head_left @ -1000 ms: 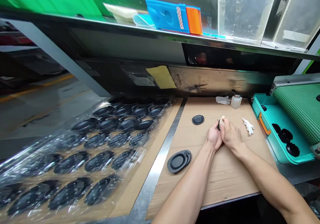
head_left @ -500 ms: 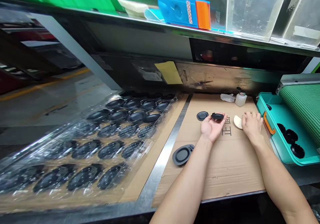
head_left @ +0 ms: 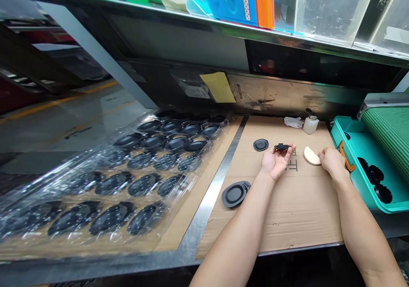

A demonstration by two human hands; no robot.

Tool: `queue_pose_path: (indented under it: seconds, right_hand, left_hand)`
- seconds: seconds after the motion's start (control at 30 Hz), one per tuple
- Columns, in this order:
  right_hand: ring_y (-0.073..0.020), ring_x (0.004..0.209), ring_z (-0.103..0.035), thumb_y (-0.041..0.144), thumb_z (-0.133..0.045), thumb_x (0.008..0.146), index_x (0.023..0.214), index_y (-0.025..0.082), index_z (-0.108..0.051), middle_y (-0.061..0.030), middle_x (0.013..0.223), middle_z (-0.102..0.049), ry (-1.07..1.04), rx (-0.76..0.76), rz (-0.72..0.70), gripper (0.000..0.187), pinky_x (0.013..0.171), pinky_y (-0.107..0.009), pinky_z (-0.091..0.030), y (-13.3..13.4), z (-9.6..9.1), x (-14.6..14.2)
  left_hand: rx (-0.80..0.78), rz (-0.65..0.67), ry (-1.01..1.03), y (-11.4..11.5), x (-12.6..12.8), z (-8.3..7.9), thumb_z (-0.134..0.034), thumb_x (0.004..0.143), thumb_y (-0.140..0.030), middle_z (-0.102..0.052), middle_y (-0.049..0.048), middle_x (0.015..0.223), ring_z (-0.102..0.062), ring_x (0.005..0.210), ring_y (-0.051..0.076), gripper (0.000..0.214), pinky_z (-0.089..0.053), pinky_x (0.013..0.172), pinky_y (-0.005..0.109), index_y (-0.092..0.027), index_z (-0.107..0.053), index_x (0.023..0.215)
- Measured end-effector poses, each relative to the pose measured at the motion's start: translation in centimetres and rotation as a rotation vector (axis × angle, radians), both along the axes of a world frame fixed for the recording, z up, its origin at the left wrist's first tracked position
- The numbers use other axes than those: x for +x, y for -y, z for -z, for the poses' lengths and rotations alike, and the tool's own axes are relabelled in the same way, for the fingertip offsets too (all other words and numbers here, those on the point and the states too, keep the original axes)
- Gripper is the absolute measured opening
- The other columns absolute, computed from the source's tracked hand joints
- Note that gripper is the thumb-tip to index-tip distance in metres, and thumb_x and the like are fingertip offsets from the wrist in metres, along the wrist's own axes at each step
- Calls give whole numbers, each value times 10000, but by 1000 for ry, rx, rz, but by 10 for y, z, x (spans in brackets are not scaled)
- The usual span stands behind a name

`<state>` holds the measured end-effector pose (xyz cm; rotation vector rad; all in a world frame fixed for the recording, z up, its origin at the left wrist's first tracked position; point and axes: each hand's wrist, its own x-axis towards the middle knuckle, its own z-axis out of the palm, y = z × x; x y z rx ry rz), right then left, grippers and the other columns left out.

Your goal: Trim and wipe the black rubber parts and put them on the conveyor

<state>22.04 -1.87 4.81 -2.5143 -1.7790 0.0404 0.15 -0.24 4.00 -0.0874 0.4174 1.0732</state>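
Black and thin, so could slip and fall if tipped, being held near the edge (seen side-on, so partly a guess). Lies as a small disc [head_left: 281,147] at one o'clock from the palm of the left hand [head_left: 275,164], clamped between thumb and fingers. For the right hand [head_left: 332,161], touching a pale pad [head_left: 310,156] at nine o'clock; cannot tell if pinched.

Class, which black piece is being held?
The black piece in the left hand; others lie on the cardboard, in the clear tray and in the teal bin.
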Motion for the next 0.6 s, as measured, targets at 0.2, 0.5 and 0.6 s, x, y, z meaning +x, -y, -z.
queue_pose_path:
  seconds: [0.2,0.5,0.6]
  right_hand:
    - [-233,866,-658,356,-366,1029,990,183,-644,-119,940,-716,-206,329,-172,330,745,-301,-411,1,-6,-10]
    - [-190,882,-604,274,-469,969,984,208,-627,-66,975,-647,-470,447,-584,172,801,-288,-452,7,12,-47]
    - [-195,903,-604,282,-470,982,1028,201,-631,-78,1006,-641,-418,455,-611,187,808,-292,-458,5,19,-45]
  left_hand:
    - [137,68,-213,0,8,9,-377,999,-289,-703,202,1007,-752,865,247,301,-578,549,237,-106,-585,1117]
    - [398,198,-505,15,33,18,-362,1026,-394,-649,73,700,-604,520,144,402,-440,411,219,-115,-628,912]
    - [479,225,-585,16,33,22,-361,1015,-457,-617,73,632,-576,484,140,469,-354,363,201,-108,-633,858]
